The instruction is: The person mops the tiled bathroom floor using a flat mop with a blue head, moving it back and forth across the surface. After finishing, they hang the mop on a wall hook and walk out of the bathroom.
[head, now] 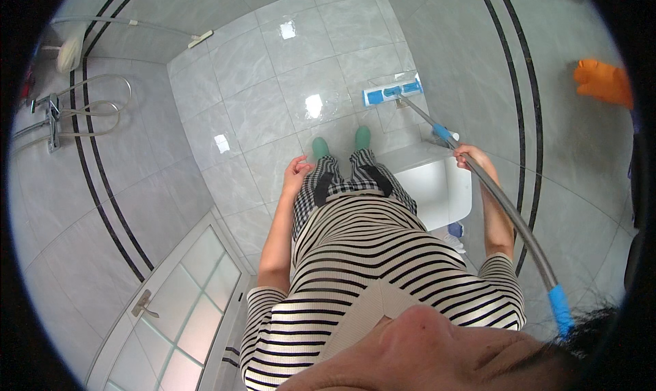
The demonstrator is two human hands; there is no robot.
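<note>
My right hand (472, 157) is closed around the grey metal handle (505, 206) of a flat mop. A blue joint on the handle lies just ahead of my fingers, and the blue grip end runs back beside my head. The mop's blue and white head (392, 91) rests on the wet tiled floor (256, 104), close to the right wall and partly over a floor drain (401, 105). Beside my left thigh, my left hand (298, 171) hangs with loosely bent fingers and holds nothing. Green shoes (321, 147) are on my feet.
A white basin (430, 191) stands close on my right. An orange rubber glove (605, 82) is against the right wall. On the left are a shower mixer (53, 116) with a looped hose and a glass-paned door (169, 309). A long-handled pale tool (201, 39) touches the far-left corner.
</note>
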